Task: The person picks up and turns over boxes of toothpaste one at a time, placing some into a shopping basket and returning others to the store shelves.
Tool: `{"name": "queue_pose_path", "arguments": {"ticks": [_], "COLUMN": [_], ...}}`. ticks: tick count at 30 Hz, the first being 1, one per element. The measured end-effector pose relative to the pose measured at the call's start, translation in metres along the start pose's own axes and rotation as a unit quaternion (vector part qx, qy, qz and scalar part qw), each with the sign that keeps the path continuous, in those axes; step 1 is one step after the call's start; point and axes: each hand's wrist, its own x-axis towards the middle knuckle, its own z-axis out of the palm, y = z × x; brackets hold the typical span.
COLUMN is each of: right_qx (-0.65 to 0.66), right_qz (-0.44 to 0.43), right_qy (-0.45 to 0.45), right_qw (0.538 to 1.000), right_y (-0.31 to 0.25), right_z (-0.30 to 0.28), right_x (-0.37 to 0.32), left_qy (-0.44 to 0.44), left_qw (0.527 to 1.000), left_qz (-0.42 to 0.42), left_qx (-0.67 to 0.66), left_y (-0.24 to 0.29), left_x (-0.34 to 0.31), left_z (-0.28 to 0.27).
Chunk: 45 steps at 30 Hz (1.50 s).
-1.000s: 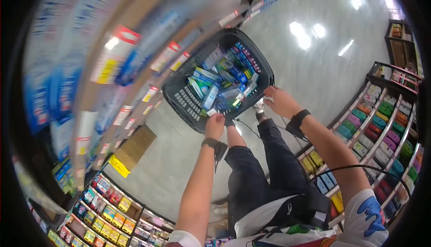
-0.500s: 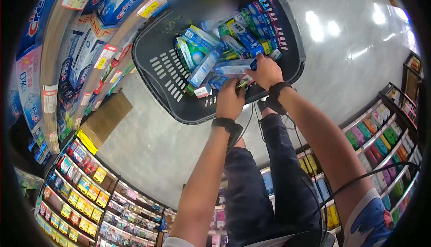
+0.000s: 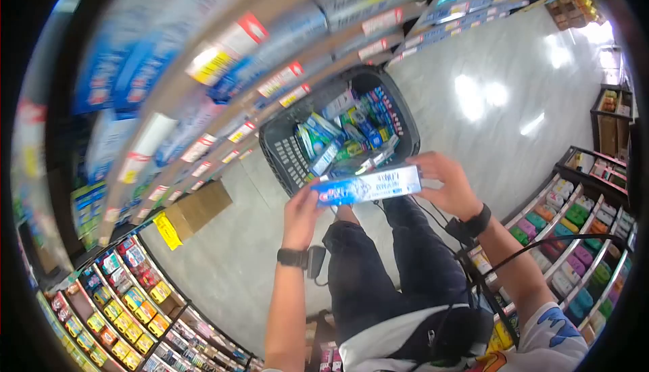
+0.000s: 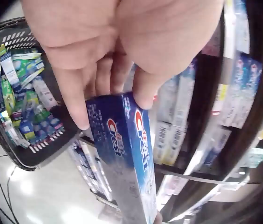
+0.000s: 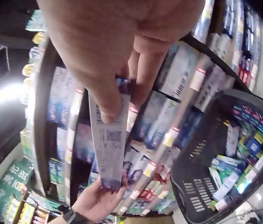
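A blue and white Crest toothpaste box (image 3: pixel 368 185) is held level between both hands, on the near side of the basket in the head view. My left hand (image 3: pixel 301 215) pinches its blue end, thumb and fingers on opposite sides. The white end is gripped by my right hand (image 3: pixel 447 186); in the right wrist view the thumb presses on a face with a printed barcode (image 5: pixel 110 135). Beyond the box stands a dark grey shopping basket (image 3: pixel 280 159) with slotted walls. Inside it lies a jumble of toothpaste boxes and packs (image 4: pixel 10 72), mostly blue, green and white.
Shelves of boxed toothpaste with price tags (image 3: pixel 280 78) rise along the left, close to the basket. A brown carton (image 3: pixel 199 208) is on the floor by them. Shelves of colourful packs (image 3: pixel 574 237) stand at the right, with shiny floor (image 3: pixel 487 68) between.
Both hands went from the basket's near rim into its contents, then came back toward the body. They now hold the toothpaste box up between them. The head view leaned close and drew back.
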Motion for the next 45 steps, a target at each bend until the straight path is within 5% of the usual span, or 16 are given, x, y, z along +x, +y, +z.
{"name": "queue_pose_path", "arguments": {"ticks": [7, 15, 26, 34, 39, 45], "right_qx": [0.008, 0.115, 0.178, 0.091, 0.01, -0.271], "right_qz": [-0.095, -0.151, -0.11, -0.115, -0.199, -0.4], "right_qy": [0.003, -0.04, -0.067, -0.04, -0.08, -0.096], "right_qw": [0.995, 0.981, 0.976, 0.988, 0.977, 0.87], "right_y": [-0.164, -0.265, -0.296, -0.308, -0.317, -0.363], "right_z": [-0.025, -0.016, -0.005, 0.009, 0.043, 0.126], "right_x": [-0.044, -0.053, -0.043, -0.022, 0.027, 0.083], "left_qy": [-0.032, 0.054, 0.11, 0.15, 0.22, 0.337], "left_qw": [0.978, 0.952, 0.928, 0.917, 0.868, 0.767], "left_qz": [0.156, 0.295, 0.357, 0.37, 0.445, 0.516], "left_qx": [0.133, 0.066, -0.006, 0.01, 0.012, 0.176], "left_y": [0.147, 0.177, 0.191, 0.196, 0.226, 0.276], "left_x": [-0.146, -0.248, -0.245, -0.223, -0.209, -0.154], "left_z": [0.04, 0.07, 0.059, 0.047, 0.028, -0.062]}}
